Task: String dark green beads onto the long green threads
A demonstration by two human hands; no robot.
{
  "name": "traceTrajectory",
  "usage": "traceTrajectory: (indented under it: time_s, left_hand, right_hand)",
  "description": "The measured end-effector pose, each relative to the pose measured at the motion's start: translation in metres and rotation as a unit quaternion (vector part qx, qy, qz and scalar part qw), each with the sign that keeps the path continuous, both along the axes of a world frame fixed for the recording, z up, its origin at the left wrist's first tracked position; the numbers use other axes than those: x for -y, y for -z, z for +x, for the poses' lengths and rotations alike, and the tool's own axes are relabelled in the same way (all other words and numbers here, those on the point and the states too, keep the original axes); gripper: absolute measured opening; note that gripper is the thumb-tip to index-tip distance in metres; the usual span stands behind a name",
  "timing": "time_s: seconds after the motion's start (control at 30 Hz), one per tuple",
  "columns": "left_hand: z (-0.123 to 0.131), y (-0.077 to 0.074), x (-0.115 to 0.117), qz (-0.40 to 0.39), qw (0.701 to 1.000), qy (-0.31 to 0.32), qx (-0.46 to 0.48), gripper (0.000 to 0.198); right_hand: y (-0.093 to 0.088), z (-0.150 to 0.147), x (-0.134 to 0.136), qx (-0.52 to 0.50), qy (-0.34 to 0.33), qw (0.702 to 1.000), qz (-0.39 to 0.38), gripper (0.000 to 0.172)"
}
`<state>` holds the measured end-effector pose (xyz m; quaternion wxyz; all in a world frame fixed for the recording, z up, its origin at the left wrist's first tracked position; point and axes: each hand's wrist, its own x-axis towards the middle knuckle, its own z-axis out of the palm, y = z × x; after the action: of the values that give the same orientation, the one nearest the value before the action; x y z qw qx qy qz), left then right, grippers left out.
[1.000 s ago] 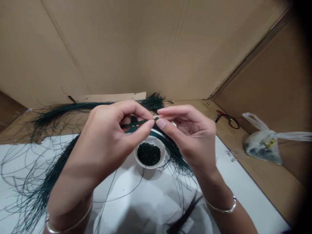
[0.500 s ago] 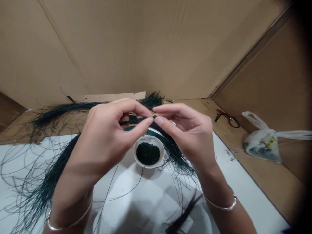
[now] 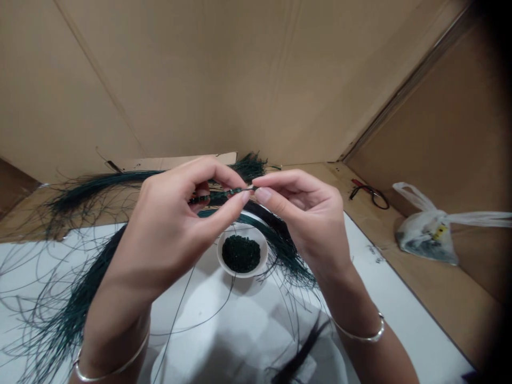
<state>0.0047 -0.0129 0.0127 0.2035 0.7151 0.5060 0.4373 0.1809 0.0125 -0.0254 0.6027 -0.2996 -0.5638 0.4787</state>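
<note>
My left hand [image 3: 180, 224] is closed in a pinch on a thin dark green wire strung with small green beads [image 3: 218, 195], held level above the table. My right hand [image 3: 308, 213] pinches the wire's right tip with thumb and forefinger, fingertips almost touching those of the left. Straight below both hands stands a small white bowl [image 3: 224, 261] filled with dark green beads [image 3: 241, 254]. A silver bangle sits on each wrist.
Bundles of dark green wire [image 3: 80, 298] fan across the white table sheet [image 3: 248, 314] and the back ledge [image 3: 104, 181]. Cardboard walls enclose the space. On the right cardboard ledge lie a white plastic bag [image 3: 424, 234] and red-handled pliers [image 3: 370, 193].
Both hands have risen slightly and the fingertips have closed together at the wire's right end. The view has tilted a little, so the bowl sits lower relative to the hands.
</note>
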Motion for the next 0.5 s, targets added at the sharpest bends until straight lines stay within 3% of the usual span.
traceTrajectory:
  time_s: [0.2, 0.4, 0.5]
  left_hand:
    - [-0.002, 0.000, 0.000, -0.002, 1.000, 0.029, 0.011, 0.004]
    - [-0.001, 0.009, -0.007, 0.078, 0.996, 0.028, 0.029, 0.005]
    - [0.000, 0.011, -0.008, 0.082, 0.996, 0.030, 0.032, 0.007]
  right_hand:
    - [0.002, 0.001, -0.001, -0.026, -0.029, 0.999, -0.029, 0.011]
    - [0.006, 0.004, -0.004, -0.045, -0.076, 0.995, -0.054, 0.010]
    - [0.006, 0.005, -0.005, -0.048, -0.087, 0.993, -0.060, 0.010]
